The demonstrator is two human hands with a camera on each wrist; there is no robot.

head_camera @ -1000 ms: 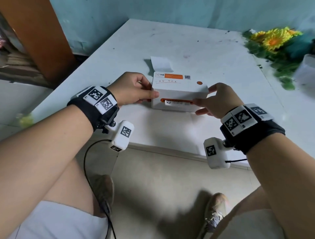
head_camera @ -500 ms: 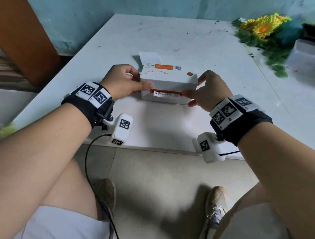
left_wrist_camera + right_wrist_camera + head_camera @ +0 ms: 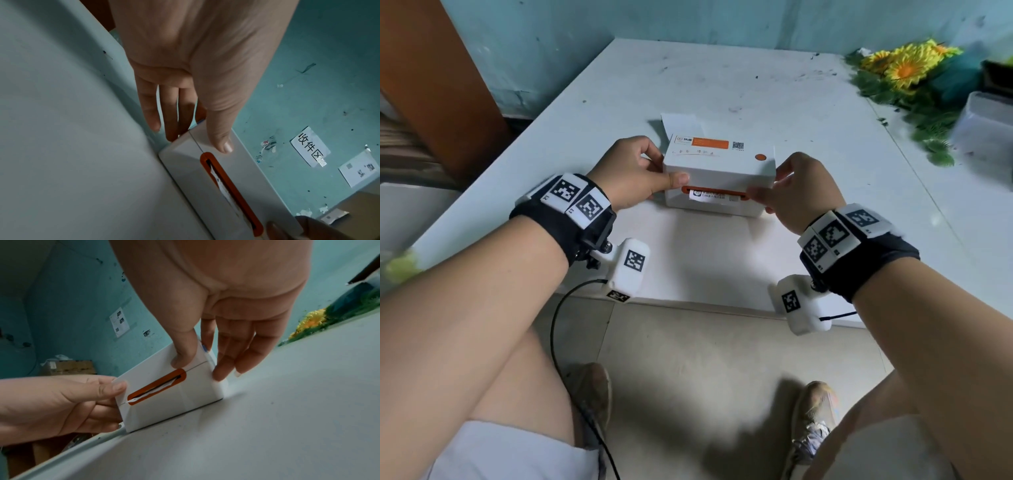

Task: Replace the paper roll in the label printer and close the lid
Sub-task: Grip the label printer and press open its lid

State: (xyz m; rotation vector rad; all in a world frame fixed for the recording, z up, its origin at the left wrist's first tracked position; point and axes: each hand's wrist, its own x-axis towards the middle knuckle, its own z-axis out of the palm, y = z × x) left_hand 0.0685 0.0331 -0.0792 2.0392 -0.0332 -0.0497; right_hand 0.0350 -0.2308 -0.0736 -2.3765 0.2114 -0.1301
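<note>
One label printer (image 3: 719, 178) sitting on the desk (image 3: 756, 85) near its front edge — white, orange-rimmed slot, lid down, paper strip showing. Two hands: left hand (image 3: 633, 171) and right hand (image 3: 798, 192) each grasping one end, thumbs pressing the front.

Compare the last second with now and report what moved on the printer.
Nothing visibly moved. The left hand still grips the left end of the label printer and the right hand its right end, thumbs on the front beside the orange slot. The lid stays shut, paper still shows in the slot, and the printer stays on the white table. Only the head camera shifted.
</note>
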